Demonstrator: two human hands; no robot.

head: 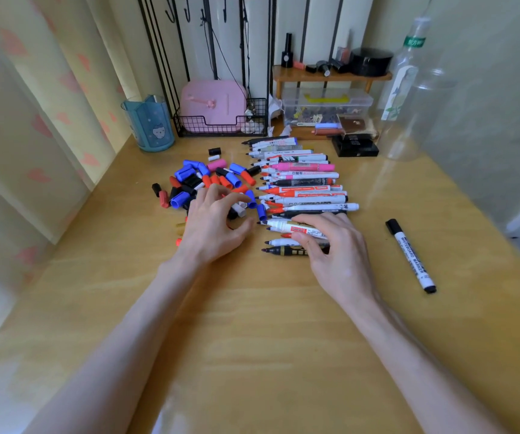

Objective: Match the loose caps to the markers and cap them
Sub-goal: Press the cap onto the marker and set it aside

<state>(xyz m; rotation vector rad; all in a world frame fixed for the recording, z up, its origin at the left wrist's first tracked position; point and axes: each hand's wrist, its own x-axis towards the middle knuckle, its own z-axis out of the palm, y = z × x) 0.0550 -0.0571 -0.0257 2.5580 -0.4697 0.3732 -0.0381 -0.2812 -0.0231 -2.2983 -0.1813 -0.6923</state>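
On the glossy wooden desk (252, 324), the right hand (337, 255) pinches a white-barrelled marker (286, 227) near the front of the uncapped marker row (302, 183). Just left, the left hand (211, 230) curls over heaped smooth plastic caps (208, 180), grip unclear.

Left hand (211, 225) touches the cap pile (203, 177) left of the marker row (305, 184); right hand (338, 250) grips the white marker (283, 226) near the row's near end.

Bare forearms (133, 339), left hand (213, 227), right hand (338, 255)
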